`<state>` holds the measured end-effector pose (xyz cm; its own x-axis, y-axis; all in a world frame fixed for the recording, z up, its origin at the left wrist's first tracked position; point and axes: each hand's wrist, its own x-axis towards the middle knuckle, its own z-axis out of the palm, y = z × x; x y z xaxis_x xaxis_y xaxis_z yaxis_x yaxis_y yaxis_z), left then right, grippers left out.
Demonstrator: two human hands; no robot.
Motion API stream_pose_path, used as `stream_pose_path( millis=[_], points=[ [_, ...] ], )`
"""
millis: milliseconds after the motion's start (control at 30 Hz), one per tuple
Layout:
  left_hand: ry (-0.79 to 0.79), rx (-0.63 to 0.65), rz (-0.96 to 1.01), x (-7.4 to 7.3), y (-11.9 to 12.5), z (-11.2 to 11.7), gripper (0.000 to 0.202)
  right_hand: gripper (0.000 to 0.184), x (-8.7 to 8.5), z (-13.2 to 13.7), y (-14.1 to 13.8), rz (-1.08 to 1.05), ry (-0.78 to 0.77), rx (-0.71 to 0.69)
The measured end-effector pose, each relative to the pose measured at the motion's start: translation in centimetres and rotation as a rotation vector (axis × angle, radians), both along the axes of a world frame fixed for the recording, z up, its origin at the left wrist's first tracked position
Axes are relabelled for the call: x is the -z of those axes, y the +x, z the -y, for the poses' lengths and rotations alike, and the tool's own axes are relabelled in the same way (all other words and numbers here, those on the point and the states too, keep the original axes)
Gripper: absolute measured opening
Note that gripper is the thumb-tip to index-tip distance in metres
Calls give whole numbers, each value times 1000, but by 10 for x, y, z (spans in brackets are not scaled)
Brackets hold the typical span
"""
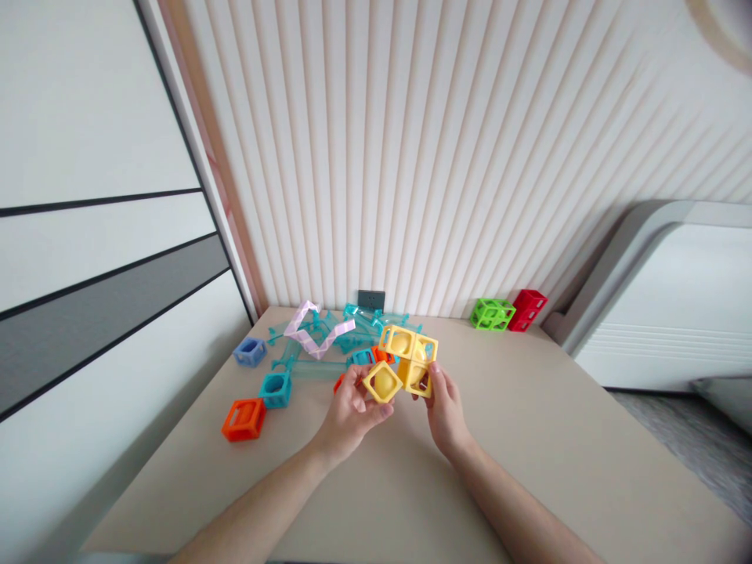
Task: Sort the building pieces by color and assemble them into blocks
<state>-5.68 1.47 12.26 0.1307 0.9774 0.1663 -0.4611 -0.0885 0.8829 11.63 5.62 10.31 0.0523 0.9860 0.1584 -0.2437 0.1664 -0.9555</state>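
Note:
My left hand (351, 411) is closed on a single yellow cube block (383, 382), an open frame with a rounded centre, turned cornerwise. In my right hand (447, 407) is a yellow L-shaped piece (405, 345) made of three such cubes, gripped at its lower cube. The single cube lies against the lower left of the L-shaped piece; I cannot tell whether they are linked. Both are held up above the table, partly hiding an orange block (381, 355) and a teal block (363, 357) behind them.
On the table (529, 470), an orange block (244, 420), a teal block (276, 389) and a blue block (250, 352) lie left. Clear teal track pieces (317, 369) and a lilac zigzag piece (320, 347) lie behind. Green blocks (492, 314) and red blocks (527, 310) stand back right by the wall.

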Motion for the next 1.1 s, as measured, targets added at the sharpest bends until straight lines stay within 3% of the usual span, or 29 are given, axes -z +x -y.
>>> stream_pose_path(
  millis=[233,767,1100],
  points=[
    [-20,13,4,3,1,0,55,43,-5,2,-2,-1,11,-44],
    [36,-87,58,2,3,-3,53,44,-2,5,-5,-10,-28,-197],
    [40,-91,23,2,0,0,40,41,6,0,-2,-20,-11,-165]
  ],
)
